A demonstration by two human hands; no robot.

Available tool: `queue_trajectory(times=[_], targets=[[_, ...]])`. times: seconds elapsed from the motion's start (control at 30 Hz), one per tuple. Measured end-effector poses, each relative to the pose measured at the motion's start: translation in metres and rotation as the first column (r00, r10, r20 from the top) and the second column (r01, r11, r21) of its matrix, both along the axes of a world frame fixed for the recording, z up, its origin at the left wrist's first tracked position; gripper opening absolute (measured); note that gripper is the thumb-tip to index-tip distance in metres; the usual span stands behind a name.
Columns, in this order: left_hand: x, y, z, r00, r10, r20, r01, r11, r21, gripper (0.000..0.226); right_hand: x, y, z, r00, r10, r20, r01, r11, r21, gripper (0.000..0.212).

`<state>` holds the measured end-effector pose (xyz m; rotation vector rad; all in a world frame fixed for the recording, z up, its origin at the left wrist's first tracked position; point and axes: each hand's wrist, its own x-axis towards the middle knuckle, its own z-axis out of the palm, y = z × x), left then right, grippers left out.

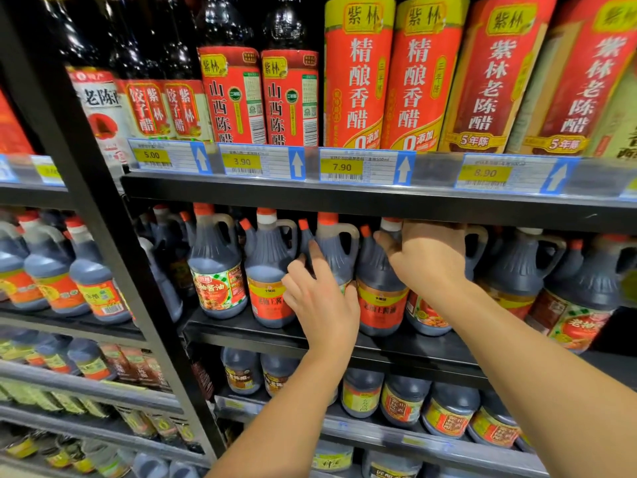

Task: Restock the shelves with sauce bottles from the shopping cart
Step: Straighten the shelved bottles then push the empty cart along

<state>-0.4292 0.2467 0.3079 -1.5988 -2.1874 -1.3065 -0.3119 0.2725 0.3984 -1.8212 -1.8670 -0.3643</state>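
Dark sauce jugs with orange or white caps fill the middle shelf point(310, 334). My left hand point(320, 301) lies flat with spread fingers against the body of an orange-capped jug point(336, 246); it presses on the jug without closing round it. My right hand point(429, 253) is curled over the top of a neighbouring jug point(425, 313), whose handle point(477, 241) shows just right of my knuckles. My thumb lies in front of the neck of a white-capped jug with a red label point(379, 298). The shopping cart is out of view.
The shelf above point(344, 198) hangs low over the jug caps and carries price tags and tall red vinegar bottles point(358, 74). More jugs stand on the shelf below point(403, 398) and in the left bay point(51, 270). A black upright post point(113, 270) separates the bays.
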Motion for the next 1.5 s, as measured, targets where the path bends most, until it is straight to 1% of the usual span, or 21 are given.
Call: queue_trajectory(times=[0.07,0.13,0.2,0.3,0.37,0.43,0.6,0.7,0.8,0.87,1.0,1.03,1.1,1.2,1.33,1.43,1.5], targets=[[-0.002,-0.002,-0.002,1.0,0.004,-0.007,-0.004,1.0,0.024,0.088,0.001,-0.004,-0.001,1.0,0.024,-0.008,-0.024,0.999,0.043,0.044],[-0.005,-0.004,-0.003,1.0,0.003,-0.02,-0.002,0.999,0.035,0.089,0.001,-0.006,-0.002,0.996,0.055,-0.064,-0.052,0.998,0.048,0.043],[-0.007,-0.005,-0.003,1.0,-0.002,-0.026,0.003,0.999,0.048,0.089,0.003,-0.007,-0.002,0.994,0.068,-0.082,-0.063,0.996,0.067,0.04],[-0.011,-0.005,-0.004,1.0,-0.01,-0.021,0.012,0.997,0.079,0.086,0.004,-0.008,-0.002,0.988,0.098,-0.116,-0.094,0.995,0.046,0.037],[-0.014,-0.006,-0.005,0.999,-0.027,-0.023,0.029,0.995,0.095,0.083,0.004,-0.008,-0.003,0.988,0.1,-0.122,-0.095,0.994,0.047,0.039],[-0.017,-0.005,-0.004,0.999,-0.04,-0.028,0.042,0.995,0.093,0.082,0.004,-0.008,-0.004,0.989,0.086,-0.12,-0.079,0.995,0.063,0.042],[-0.025,-0.005,-0.003,0.994,-0.056,-0.089,0.061,0.997,0.053,0.085,0.005,-0.008,-0.003,0.973,0.128,-0.193,-0.112,0.989,0.093,0.04],[-0.03,-0.007,-0.007,0.988,-0.093,-0.121,0.101,0.993,0.062,0.09,0.005,-0.009,-0.003,0.98,0.117,-0.162,-0.109,0.992,0.063,0.043],[-0.033,-0.009,-0.009,0.985,-0.127,-0.118,0.135,0.989,0.06,0.086,0.004,-0.01,-0.001,0.991,0.082,-0.108,-0.079,0.996,0.027,0.045],[-0.033,-0.009,-0.008,0.985,-0.128,-0.118,0.136,0.989,0.055,0.088,0.003,-0.01,-0.001,0.994,0.063,-0.09,-0.065,0.998,-0.023,0.045],[-0.031,-0.008,-0.006,0.984,-0.12,-0.134,0.126,0.991,0.04,0.089,0.004,-0.01,-0.002,0.998,0.065,0.004,-0.064,0.997,-0.05,0.046],[-0.031,-0.008,-0.006,0.984,-0.116,-0.136,0.122,0.992,0.038,0.089,0.004,-0.009,-0.002,0.998,0.068,-0.007,-0.069,0.995,-0.072,0.045],[-0.031,-0.007,-0.006,0.984,-0.113,-0.139,0.119,0.992,0.035,0.091,0.004,-0.009,-0.002,0.994,0.077,-0.077,-0.084,0.992,-0.092,0.045],[-0.031,-0.007,-0.006,0.982,-0.118,-0.147,0.125,0.991,0.039,0.09,0.005,-0.009,-0.001,0.99,0.095,-0.106,-0.095,0.995,-0.003,0.045],[-0.033,-0.01,-0.006,0.979,-0.13,-0.156,0.136,0.99,0.025,0.088,0.011,-0.014,-0.008,0.96,0.193,-0.204,-0.181,0.981,0.076,0.03],[-0.032,-0.016,-0.007,0.98,-0.163,-0.116,0.167,0.985,0.029,0.088,0.023,-0.019,-0.014,0.946,0.228,-0.232,-0.209,0.973,0.101,0.033],[-0.027,-0.022,-0.008,0.979,-0.166,-0.118,0.174,0.983,0.061,0.086,0.036,-0.024,-0.016,0.947,0.224,-0.231,-0.184,0.966,0.181,0.039]])
